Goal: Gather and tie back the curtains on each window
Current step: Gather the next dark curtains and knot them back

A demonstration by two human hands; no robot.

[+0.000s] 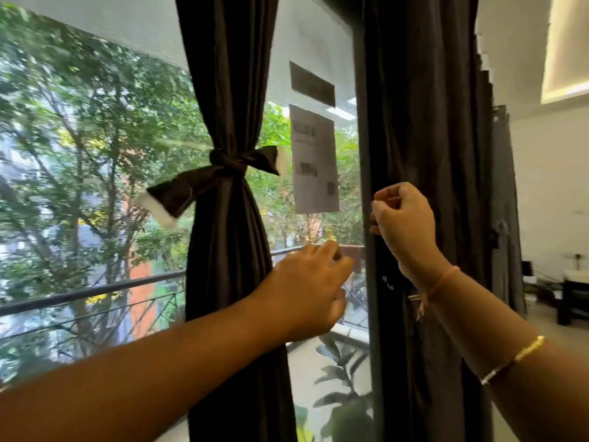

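A dark curtain (226,218) hangs left of centre, gathered and bound at mid height by a knotted tie-back (223,164) of the same cloth, its two white-edged ends sticking out sideways. A second dark curtain (424,122) hangs loose on the right, beside the dark window frame (361,122). My right hand (404,218) is raised at this curtain's left edge, with curled fingers pinching the cloth there. My left hand (309,288) hovers in front of the glass between the two curtains, fingers curled, nothing visible in it.
Paper notices (314,161) are stuck on the glass between the curtains. Outside are trees, a balcony railing (95,291) and a leafy plant (344,378). Further curtains (503,202) hang along the right, and low dark furniture (573,298) stands at far right.
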